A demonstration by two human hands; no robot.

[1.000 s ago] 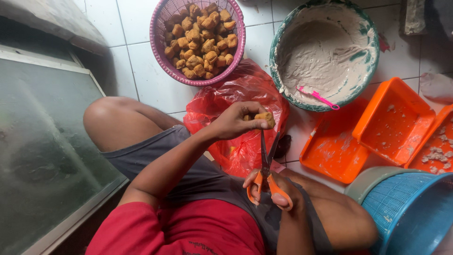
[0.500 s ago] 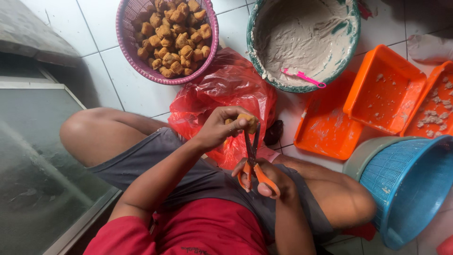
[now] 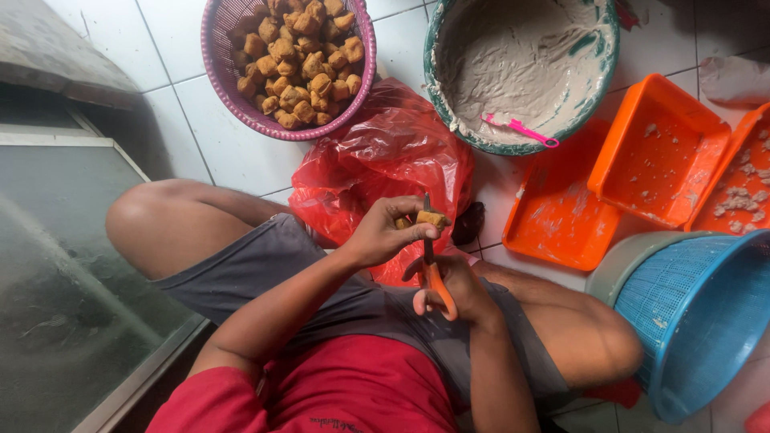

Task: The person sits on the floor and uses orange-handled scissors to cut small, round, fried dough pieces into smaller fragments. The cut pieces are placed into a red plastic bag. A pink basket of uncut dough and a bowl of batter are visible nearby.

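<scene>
The left hand [image 3: 383,235] pinches a small golden-brown fried tofu puff [image 3: 433,218] above the crumpled red plastic bag [image 3: 385,160]. The right hand [image 3: 453,287] grips orange-handled scissors [image 3: 431,265], blades upright against the puff.

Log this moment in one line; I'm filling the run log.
left hand: holds fried piece | right hand: works orange scissors on it | above red bag
</scene>
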